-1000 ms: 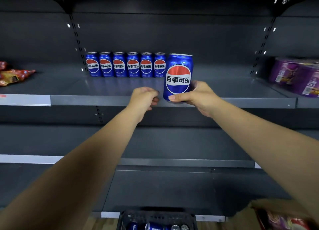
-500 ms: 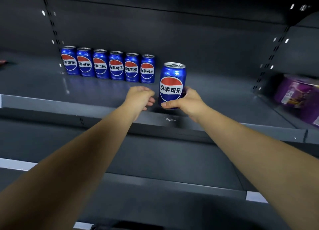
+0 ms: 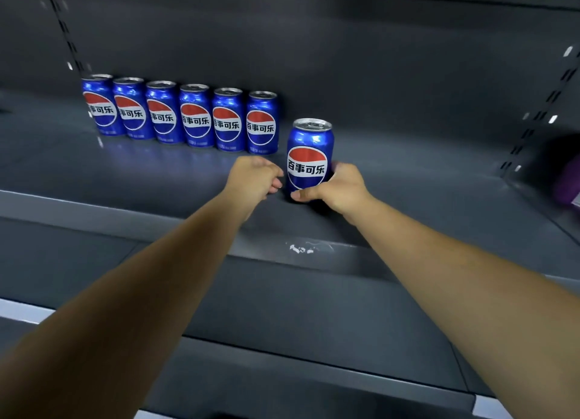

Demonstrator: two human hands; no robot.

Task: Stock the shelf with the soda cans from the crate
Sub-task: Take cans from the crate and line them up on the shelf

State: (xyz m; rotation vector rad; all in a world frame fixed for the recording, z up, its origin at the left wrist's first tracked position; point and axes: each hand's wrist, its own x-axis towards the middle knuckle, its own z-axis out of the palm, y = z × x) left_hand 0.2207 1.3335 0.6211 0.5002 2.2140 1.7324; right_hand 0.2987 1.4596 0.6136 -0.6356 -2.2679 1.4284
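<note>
Soda cans are what this dark grey shelf (image 3: 408,180) carries, and the shelf is the biggest thing before me, its deck running wide under a matching back panel (image 3: 314,57). Against that panel, toward the shelf's left part, a row of six blue cans (image 3: 180,114) stands upright, labels facing out, each beside the next. Right of the row and nearer the shelf's front edge stands a seventh can (image 3: 309,154), upright, apart from the row's last can. The right hand (image 3: 337,187) grasps this can low on its right side, thumb across the base. The left hand (image 3: 255,178) hangs just left of it, fingers loosely curled, holding nothing. White scuffs (image 3: 303,248) mark the shelf's front lip.
</note>
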